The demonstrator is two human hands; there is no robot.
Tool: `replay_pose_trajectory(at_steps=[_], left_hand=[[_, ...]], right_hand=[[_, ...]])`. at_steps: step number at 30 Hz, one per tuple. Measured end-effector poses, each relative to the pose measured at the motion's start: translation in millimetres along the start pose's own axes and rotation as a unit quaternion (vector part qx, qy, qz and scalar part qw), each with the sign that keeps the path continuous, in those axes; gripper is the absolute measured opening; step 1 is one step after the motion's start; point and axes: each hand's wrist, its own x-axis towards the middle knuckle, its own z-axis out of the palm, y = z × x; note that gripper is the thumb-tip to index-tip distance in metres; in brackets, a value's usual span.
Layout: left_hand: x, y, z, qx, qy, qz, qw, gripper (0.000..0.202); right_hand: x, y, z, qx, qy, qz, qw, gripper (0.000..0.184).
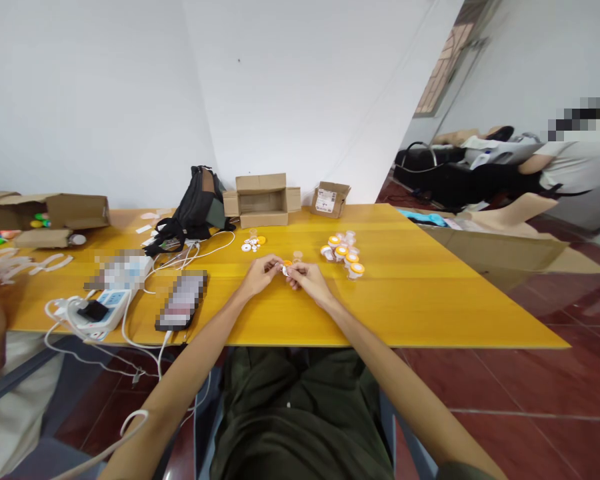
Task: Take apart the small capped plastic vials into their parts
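Note:
Both my hands meet over the middle of the yellow table (430, 300). My left hand (259, 275) and my right hand (306, 278) pinch a small white and orange part (285, 267) between their fingertips; its exact shape is too small to make out. Just right of my hands stands a cluster of small clear bottles with orange caps (344, 254). Beyond my hands lie several small white discs and an orange cap (253, 244).
A black backpack (195, 210), an open cardboard box (263, 199) and a smaller box (330, 199) stand at the table's back. A phone (183, 300), a power strip (103, 310) and white cables lie left. Another person sits at far right (575, 163).

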Motion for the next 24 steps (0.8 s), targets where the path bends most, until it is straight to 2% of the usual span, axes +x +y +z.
replay_pose_trajectory(at_steps=[3, 7, 10, 13, 17, 24], left_hand=[[0, -1, -2.7, 0.047, -0.001, -0.006, 0.999, 0.009], [-2, -2, -5.7, 0.139, -0.021, 0.031, 0.990, 0.010], [-3, 1, -6.7, 0.166, -0.012, 0.045, 0.985, 0.012], [-4, 7, -6.8, 0.136, -0.008, 0.054, 0.989, 0.012], [-8, 13, -4.3, 0.079, -0.036, 0.080, 0.993, 0.019], [-7, 11, -0.5, 0.053, -0.025, 0.035, 0.998, 0.027]], right_hand=[[-1, 0, 0, -0.014, 0.010, -0.015, 1.000, 0.037], [-2, 0, 1, -0.028, 0.023, -0.029, 0.999, 0.035], [-2, -1, 1, -0.033, 0.022, -0.029, 0.999, 0.033], [-1, -1, 1, -0.031, 0.019, -0.025, 0.999, 0.030], [0, 1, -2, -0.013, 0.009, -0.011, 1.000, 0.027], [2, 4, -2, 0.015, -0.007, -0.010, 1.000, 0.035]])
